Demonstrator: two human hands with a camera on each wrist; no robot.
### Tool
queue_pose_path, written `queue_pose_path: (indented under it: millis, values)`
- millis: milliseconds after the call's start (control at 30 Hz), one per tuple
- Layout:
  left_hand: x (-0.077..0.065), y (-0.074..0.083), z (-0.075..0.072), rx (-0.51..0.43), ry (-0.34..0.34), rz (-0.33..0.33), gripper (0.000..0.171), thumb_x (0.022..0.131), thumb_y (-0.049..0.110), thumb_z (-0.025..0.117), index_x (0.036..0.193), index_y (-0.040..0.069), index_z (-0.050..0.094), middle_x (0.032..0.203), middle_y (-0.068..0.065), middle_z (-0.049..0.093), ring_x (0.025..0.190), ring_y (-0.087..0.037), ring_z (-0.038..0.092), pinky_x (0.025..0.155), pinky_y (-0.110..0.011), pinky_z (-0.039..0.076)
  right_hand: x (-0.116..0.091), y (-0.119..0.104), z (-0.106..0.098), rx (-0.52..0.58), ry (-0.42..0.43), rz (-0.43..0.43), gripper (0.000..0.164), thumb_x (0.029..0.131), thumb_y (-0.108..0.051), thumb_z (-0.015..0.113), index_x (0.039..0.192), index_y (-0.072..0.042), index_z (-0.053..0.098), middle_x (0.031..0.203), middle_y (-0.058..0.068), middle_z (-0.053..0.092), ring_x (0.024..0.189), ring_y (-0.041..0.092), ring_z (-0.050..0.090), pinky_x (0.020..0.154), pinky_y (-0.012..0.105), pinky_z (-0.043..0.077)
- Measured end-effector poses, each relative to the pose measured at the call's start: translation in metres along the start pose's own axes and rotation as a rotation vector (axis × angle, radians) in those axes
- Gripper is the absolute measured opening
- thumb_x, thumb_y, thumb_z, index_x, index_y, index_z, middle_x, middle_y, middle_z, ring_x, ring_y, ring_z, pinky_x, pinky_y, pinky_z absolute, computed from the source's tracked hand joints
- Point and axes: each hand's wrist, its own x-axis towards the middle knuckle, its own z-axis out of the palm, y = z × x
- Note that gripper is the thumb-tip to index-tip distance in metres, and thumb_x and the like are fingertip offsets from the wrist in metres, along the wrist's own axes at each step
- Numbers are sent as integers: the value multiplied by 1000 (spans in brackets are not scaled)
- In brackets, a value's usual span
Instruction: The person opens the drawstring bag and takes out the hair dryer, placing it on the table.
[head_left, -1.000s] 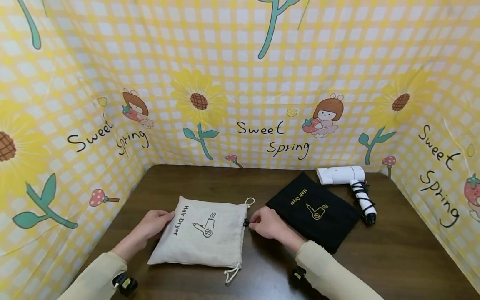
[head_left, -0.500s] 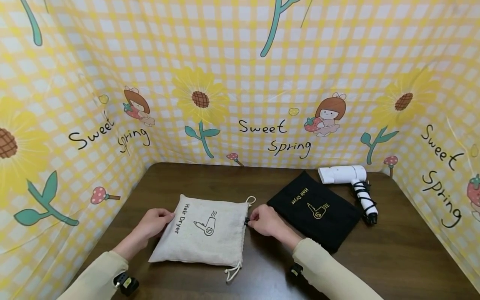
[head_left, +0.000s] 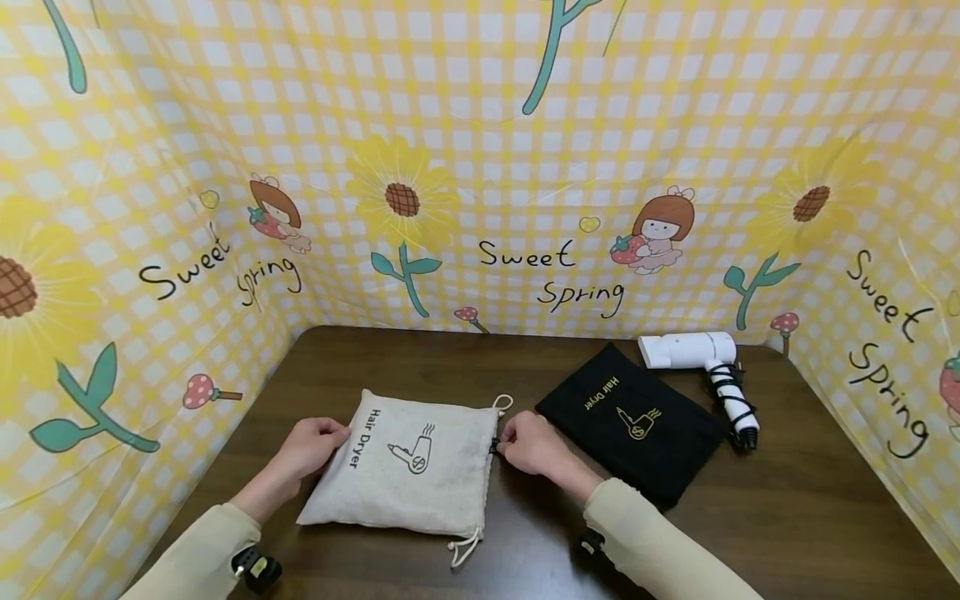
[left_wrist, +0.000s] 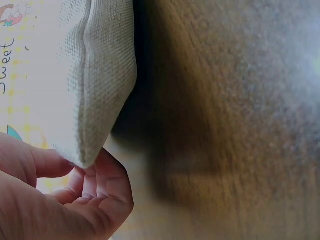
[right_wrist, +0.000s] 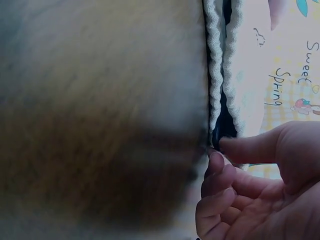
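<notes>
A beige drawstring bag (head_left: pixel 442 492) printed "Hair Dryer" lies plump on the table, its mouth to the right. My left hand (head_left: pixel 303 448) pinches the bag's left edge between thumb and fingers; the left wrist view shows the beige cloth (left_wrist: pixel 105 65) in that grip. At the bag's mouth, my right hand (head_left: pixel 538 446) pinches a small black piece (head_left: pixel 494 445) that sticks out of the opening. Its kind is too small to tell. In the right wrist view, the gathered mouth (right_wrist: pixel 215 60) is parted, with dark material inside, and my right thumb and fingertips meet at its end.
A flat black bag (head_left: pixel 630 425), also printed "Hair Dryer", lies to the right of my right hand. Behind it rests a white hair dryer (head_left: pixel 686 350) with black cord wound round its handle. Patterned cloth (head_left: pixel 525 167) walls the brown table (head_left: pixel 405 358) at back and sides.
</notes>
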Motion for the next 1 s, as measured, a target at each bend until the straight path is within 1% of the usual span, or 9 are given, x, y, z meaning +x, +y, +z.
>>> queue_pose_path:
  millis: [200,333,533,700,1000]
  values:
    - [0,-2,1,-8,11,6,23,108,15,58,105,-6,68,93,-11,63,76,-20,56,61,-34,48,0,-2,-1,-12,21,15,14,90,-14,80,80,-12,72,76,-4,64,69,13,58,64,32,49]
    - [-1,-1,2,-3,17,9,22,107,14,58,105,-5,68,93,-11,63,75,-20,56,61,-34,48,0,-2,0,-21,37,6,13,89,-12,81,81,-12,70,76,-5,65,71,12,58,66,32,50]
    - [-2,-2,2,-6,27,11,21,107,14,58,104,-5,68,92,-10,62,74,-20,55,59,-33,46,1,-2,3,-8,28,-11,16,89,-9,79,78,-12,68,74,-5,63,69,12,56,65,32,48]
    - [-2,-3,3,-16,38,14,21,107,13,58,103,-5,67,90,-9,61,71,-19,53,58,-32,45,1,-2,3,1,16,-17,15,90,-8,79,79,-11,69,74,-5,62,70,12,56,65,32,48]
    - [-4,-3,1,-7,55,0,21,107,13,57,105,-6,66,90,-10,60,71,-20,53,58,-32,45,-6,4,0,24,13,-37,14,89,-8,79,79,-10,69,75,-4,64,69,12,57,66,32,50]
